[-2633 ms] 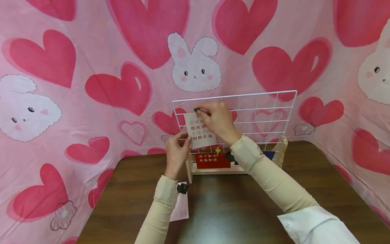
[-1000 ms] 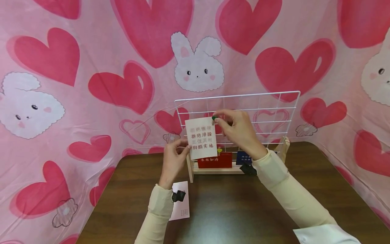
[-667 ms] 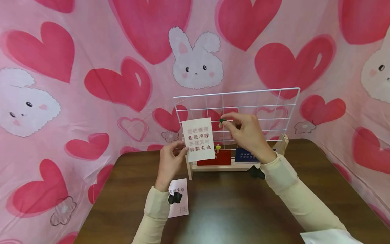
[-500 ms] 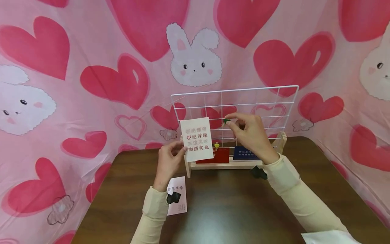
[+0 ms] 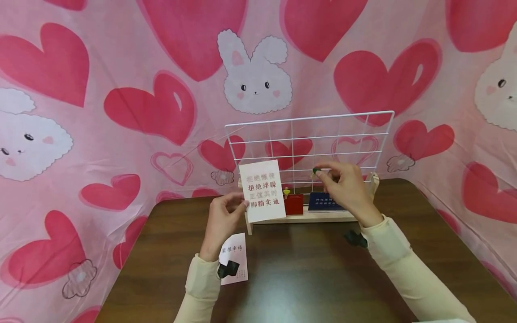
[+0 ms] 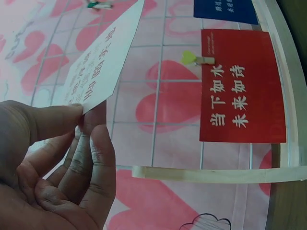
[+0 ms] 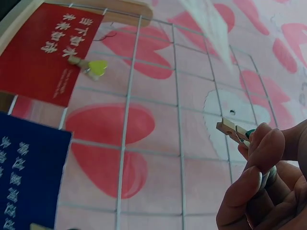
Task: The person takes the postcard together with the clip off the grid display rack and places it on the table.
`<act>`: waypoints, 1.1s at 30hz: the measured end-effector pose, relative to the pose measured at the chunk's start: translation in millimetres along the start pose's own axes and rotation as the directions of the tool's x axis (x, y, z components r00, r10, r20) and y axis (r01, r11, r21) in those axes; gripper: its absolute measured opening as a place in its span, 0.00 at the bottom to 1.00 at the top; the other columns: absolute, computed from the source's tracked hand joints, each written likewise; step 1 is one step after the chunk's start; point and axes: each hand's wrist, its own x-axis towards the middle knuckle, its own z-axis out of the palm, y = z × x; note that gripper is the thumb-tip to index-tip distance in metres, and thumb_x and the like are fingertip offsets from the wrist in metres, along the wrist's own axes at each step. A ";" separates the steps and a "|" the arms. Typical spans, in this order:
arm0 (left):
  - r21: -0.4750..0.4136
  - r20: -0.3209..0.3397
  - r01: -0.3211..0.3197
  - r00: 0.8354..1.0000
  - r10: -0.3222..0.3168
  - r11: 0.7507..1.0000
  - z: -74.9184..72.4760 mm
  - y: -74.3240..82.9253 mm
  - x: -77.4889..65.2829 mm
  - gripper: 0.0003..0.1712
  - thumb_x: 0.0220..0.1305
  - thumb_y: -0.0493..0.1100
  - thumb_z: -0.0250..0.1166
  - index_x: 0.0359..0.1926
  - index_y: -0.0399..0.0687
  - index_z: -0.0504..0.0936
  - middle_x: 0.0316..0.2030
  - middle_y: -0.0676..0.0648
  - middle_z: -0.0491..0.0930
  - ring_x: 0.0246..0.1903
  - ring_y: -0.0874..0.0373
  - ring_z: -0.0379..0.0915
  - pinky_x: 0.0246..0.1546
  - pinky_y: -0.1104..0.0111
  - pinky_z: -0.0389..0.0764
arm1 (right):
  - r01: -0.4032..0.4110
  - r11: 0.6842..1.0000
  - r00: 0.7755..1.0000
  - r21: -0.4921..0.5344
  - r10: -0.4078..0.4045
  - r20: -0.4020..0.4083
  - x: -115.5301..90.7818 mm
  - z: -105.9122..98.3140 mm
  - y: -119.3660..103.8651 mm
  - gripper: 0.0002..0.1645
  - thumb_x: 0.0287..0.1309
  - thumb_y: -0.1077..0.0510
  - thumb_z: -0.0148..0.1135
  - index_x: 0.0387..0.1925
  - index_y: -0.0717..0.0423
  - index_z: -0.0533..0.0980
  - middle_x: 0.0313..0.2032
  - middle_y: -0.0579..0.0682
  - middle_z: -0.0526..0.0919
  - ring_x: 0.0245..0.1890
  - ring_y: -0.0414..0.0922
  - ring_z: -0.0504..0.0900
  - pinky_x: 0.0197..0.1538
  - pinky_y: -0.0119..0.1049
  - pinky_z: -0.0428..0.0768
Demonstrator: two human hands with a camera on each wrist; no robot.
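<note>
My left hand [image 5: 224,220] pinches a white card [image 5: 264,192] with printed characters by its lower left edge, held up in front of the wire grid. In the left wrist view, thumb and finger grip the card [image 6: 108,57] at a corner. My right hand [image 5: 343,188] pinches a small wooden clothespin [image 7: 233,131] with a green end, to the right of the card and apart from it. The white grid rack [image 5: 292,139] stands on a wooden base. A red card [image 6: 242,86] hangs low on it from a yellow heart clothespin [image 6: 196,59]. Beside that is a blue card [image 5: 323,201].
A pale pink card [image 5: 238,264] lies on the brown wooden table [image 5: 291,273], partly behind my left wrist. Behind the rack hangs a pink cloth [image 5: 133,54] printed with hearts and rabbits.
The white card and green clothespin have come away from the grid's upper left. My right hand has moved right and down with the clothespin, off the card; the left still holds the card, slightly lower.
</note>
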 end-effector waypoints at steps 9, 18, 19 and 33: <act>-0.054 0.059 0.061 0.997 -0.058 0.997 0.4 1.2 -14.3 0.09 0.64 0.32 0.70 0.45 0.34 0.88 0.37 0.36 0.90 0.34 0.46 0.90 0.34 0.75 0.84 | -0.016 1.000 0.998 -0.021 0.015 -0.062 -14.6 -11.9 18.6 0.10 0.69 0.60 0.65 0.49 0.57 0.86 0.15 0.51 0.80 0.12 0.35 0.71 0.16 0.28 0.68; -0.048 0.086 0.131 0.988 -0.126 0.990 2.0 -16.8 -27.5 0.07 0.61 0.30 0.70 0.41 0.32 0.88 0.31 0.39 0.88 0.29 0.53 0.87 0.31 0.75 0.84 | -0.015 0.997 0.996 -0.080 0.008 -0.088 -31.7 -18.9 40.5 0.10 0.67 0.63 0.66 0.48 0.58 0.87 0.13 0.48 0.80 0.11 0.34 0.69 0.57 0.47 0.77; -0.041 0.091 0.136 0.987 -0.132 0.990 2.0 -18.2 -28.7 0.07 0.61 0.31 0.71 0.41 0.33 0.88 0.31 0.40 0.88 0.29 0.53 0.87 0.31 0.75 0.83 | -0.020 0.995 0.996 -0.095 0.011 -0.094 -32.8 -19.7 42.5 0.10 0.67 0.63 0.66 0.47 0.57 0.87 0.14 0.47 0.80 0.12 0.34 0.69 0.44 0.39 0.77; 0.006 0.170 0.262 0.951 -0.259 0.965 2.8 -48.7 -42.9 0.09 0.61 0.34 0.71 0.41 0.32 0.87 0.30 0.41 0.88 0.26 0.53 0.85 0.27 0.67 0.82 | -0.082 0.984 0.990 -0.158 0.062 -0.130 -52.9 -35.2 67.0 0.12 0.66 0.62 0.67 0.48 0.61 0.87 0.18 0.49 0.79 0.15 0.32 0.70 0.18 0.30 0.65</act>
